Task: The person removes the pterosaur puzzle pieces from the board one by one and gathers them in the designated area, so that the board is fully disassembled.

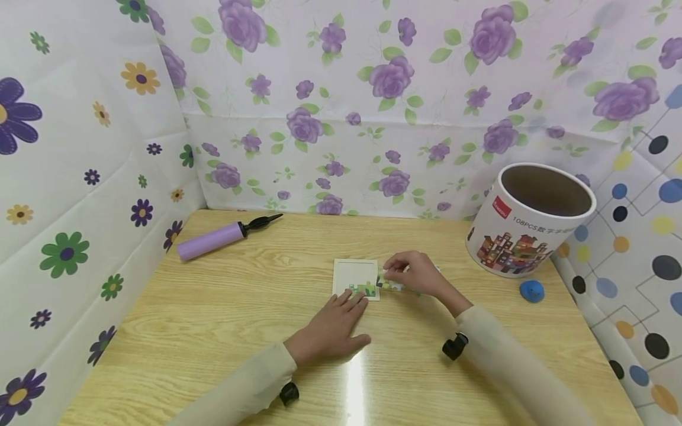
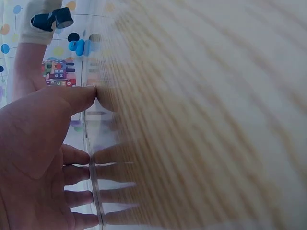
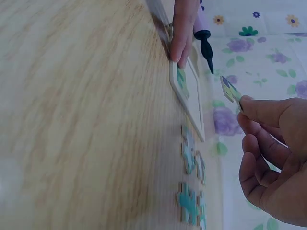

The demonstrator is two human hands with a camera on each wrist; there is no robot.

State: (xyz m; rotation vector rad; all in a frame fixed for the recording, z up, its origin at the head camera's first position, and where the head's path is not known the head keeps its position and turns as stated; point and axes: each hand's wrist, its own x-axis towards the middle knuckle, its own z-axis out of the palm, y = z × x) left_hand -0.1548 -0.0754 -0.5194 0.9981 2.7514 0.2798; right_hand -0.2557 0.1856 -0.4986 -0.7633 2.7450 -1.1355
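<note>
A small white puzzle tray [image 1: 356,270] lies on the wooden table, with green joined pieces [image 1: 367,289] in its lower right part. My left hand [image 1: 333,331] rests at the tray's near edge with its fingers extended, the fingertips overlapping the frame. To the tray's right, my right hand [image 1: 418,273] pinches a jigsaw piece [image 3: 231,90] between thumb and index finger, held up off the table in the right wrist view. Several loose jigsaw pieces [image 3: 188,203] lie on the table beside the tray, mostly hidden behind the right hand in the head view.
At the back left lies a purple hand pump [image 1: 210,241] with a black nozzle. A large white tub [image 1: 487,231] stands at the back right, and a small blue toy [image 1: 531,291] sits in front of it. Patterned cloth [image 1: 330,160] hangs around the table.
</note>
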